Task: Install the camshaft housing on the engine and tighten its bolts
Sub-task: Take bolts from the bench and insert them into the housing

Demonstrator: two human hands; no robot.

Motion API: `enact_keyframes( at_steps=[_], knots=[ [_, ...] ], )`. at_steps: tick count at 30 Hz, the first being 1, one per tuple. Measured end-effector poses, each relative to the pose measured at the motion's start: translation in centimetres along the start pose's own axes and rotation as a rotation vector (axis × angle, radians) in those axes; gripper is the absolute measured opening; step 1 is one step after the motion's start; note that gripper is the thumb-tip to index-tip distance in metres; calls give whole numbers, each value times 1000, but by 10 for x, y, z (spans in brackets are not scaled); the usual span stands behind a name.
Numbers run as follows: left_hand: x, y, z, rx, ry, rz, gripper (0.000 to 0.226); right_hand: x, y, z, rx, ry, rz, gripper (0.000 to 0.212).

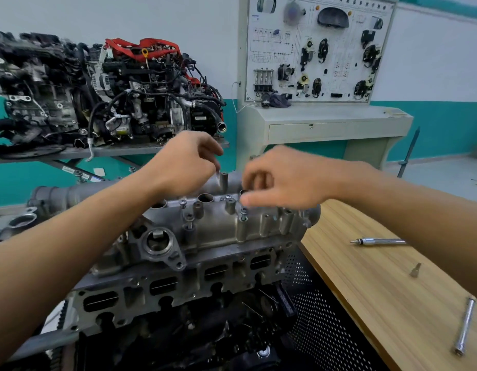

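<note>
The housing (218, 228) sits atop the engine (178, 293), its bolts (243, 213) standing proud, probably only hand-started. Left hand (186, 162) and right hand (281, 180) curl over its far edge; pinching bolts or not, I cannot tell.

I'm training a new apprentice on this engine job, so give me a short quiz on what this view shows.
1. True or false: the left hand and the right hand are both above the camshaft housing.
2. Where does the long extension bar lie? A) on the wooden table B) on the housing C) in the left hand
3. Short answer: which hand is nearer the table?
Key: 1 true; 2 A; 3 the right hand.
</note>
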State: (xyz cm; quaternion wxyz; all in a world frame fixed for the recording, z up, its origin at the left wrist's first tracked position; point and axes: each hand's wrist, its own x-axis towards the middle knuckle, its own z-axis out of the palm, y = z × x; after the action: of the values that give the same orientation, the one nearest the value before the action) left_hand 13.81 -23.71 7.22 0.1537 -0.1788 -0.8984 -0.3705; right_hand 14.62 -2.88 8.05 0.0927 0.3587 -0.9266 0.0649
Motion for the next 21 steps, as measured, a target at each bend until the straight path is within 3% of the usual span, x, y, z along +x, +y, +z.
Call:
enact_keyframes(
  at_steps=[2, 4, 7, 9, 14, 21],
  knots=[
    [-3, 0, -9, 95, 29, 25, 18, -1, -4, 8, -26, -169, -33, 31],
    [-10, 2, -20, 290, -99, 45, 10, 3, -5, 14, -41, -200, -53, 27],
    [-23, 4, -31, 572, -330, -6, 25, 12, -8, 13, -59, -221, -71, 18],
    [-29, 6, -34, 672, -396, -35, 35, 17, -12, 10, -110, -276, -65, 15],
    [-39, 12, -33, 725, -434, -23, 40, 24, -18, 11, -242, -383, -52, 38],
    [-37, 23, -45, 648, -485, 55, 7, 26, -17, 16, -245, -374, -28, 54]
  ],
)
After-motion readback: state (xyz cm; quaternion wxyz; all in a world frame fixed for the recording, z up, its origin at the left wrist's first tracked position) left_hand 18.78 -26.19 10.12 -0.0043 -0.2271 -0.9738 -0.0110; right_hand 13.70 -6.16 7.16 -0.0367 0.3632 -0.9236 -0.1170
